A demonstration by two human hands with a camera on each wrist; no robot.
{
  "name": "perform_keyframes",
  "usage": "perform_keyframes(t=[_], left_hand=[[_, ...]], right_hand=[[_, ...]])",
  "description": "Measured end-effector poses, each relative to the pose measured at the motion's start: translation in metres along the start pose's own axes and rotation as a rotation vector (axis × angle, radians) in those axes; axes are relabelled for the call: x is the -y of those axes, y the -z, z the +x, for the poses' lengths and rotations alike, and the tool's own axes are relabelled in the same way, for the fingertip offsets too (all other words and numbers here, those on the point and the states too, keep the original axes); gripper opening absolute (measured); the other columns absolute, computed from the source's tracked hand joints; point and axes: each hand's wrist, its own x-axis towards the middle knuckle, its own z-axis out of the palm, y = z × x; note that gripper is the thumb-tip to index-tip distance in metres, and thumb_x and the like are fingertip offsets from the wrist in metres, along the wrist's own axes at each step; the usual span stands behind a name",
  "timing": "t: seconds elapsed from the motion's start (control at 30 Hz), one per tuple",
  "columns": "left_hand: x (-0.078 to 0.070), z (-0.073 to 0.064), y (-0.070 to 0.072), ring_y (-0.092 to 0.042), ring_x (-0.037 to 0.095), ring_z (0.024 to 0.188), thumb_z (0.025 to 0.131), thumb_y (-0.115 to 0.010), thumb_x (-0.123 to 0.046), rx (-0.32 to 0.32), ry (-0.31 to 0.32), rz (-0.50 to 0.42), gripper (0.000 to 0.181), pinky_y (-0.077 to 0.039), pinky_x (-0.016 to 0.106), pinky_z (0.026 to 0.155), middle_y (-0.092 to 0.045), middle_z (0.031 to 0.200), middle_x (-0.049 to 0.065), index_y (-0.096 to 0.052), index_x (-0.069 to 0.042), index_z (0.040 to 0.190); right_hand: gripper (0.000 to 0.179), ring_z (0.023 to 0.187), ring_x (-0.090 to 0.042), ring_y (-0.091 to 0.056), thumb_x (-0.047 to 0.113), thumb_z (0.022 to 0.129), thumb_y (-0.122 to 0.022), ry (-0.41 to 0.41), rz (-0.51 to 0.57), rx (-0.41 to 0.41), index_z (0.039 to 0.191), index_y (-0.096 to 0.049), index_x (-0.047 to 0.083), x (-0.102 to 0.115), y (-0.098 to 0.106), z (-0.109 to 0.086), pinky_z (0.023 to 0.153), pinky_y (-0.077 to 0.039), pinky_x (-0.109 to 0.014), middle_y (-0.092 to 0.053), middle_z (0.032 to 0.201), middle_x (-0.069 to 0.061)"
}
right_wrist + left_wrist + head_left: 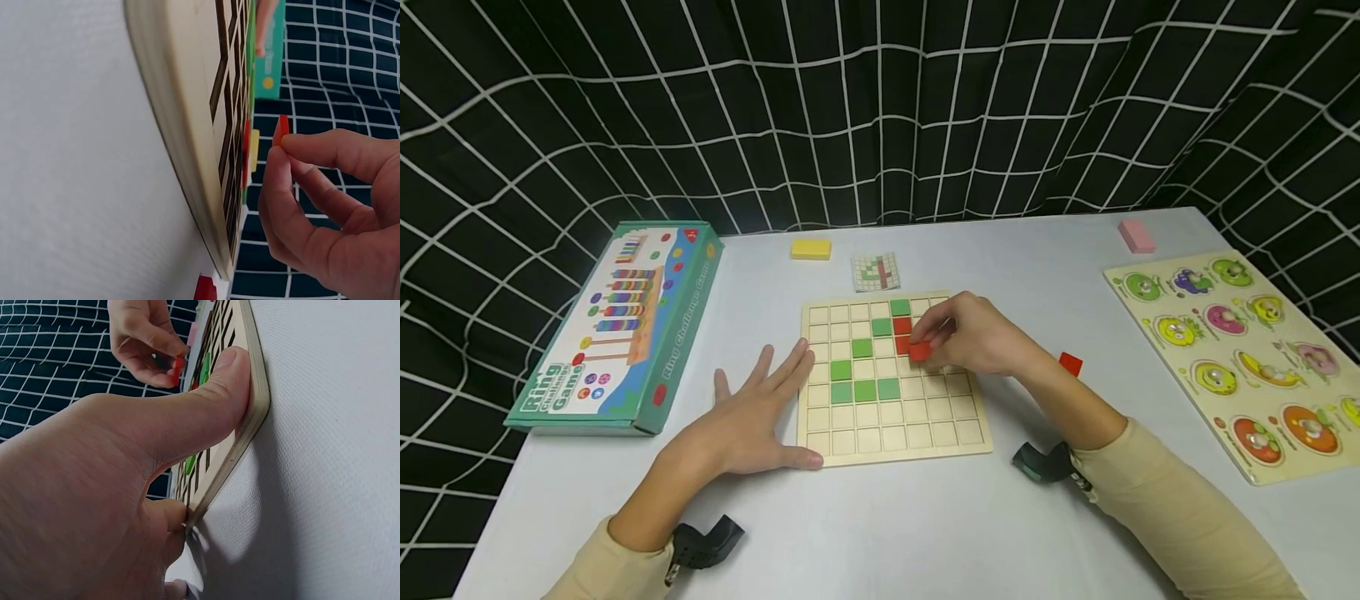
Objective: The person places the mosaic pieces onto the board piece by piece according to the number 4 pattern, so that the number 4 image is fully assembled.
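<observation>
A wooden grid board lies flat on the table with several green tiles in its cells. Two red tiles sit one below the other near the upper middle. Thumb and fingertips of my right hand pinch another red square tile over the board; the right wrist view shows that tile held above the surface. My left hand is spread at the board's left edge, its thumb resting on the near corner. A loose red tile lies right of the board, beside my right forearm.
Behind the board lie a small pattern card and a yellow block. A boxed ring game stands at the left. Farther right are a fruit puzzle board and a pink block. A dark gridded cloth hangs behind the table.
</observation>
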Motion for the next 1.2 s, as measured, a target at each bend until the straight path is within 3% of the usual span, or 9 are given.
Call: perform_keyframes(t=[0.7,1.2], left_hand=[[0.0005,0.0001,0.0024,0.001,0.044,0.162,0.074,-0.079,-0.073,-0.001,0.001,-0.007,0.128,0.003,0.092,0.104,-0.001,0.177,-0.005,-0.011,-0.020,0.169],[0.0005,-0.0003,0.0006,0.001,0.045,0.161,0.074,-0.079,-0.072,-0.001,0.000,-0.015,0.128,0.004,0.092,0.104,-0.002,0.177,-0.004,-0.012,-0.020,0.169]], right_hand=[[0.031,0.087,-0.020,-0.065,-0.007,0.079,-0.072,0.039,-0.001,0.067,0.103,-0.080,0.010,0.0013,-0.0061,0.0000,0.079,-0.054,-0.031,-0.073,0.092,-0.006],[0.031,0.087,-0.018,-0.063,-0.006,0.078,-0.073,0.052,-0.027,0.078,0.102,-0.082,0.011,0.0010,-0.0090,0.0007,0.080,-0.052,-0.031,-0.072,0.090,-0.004]])
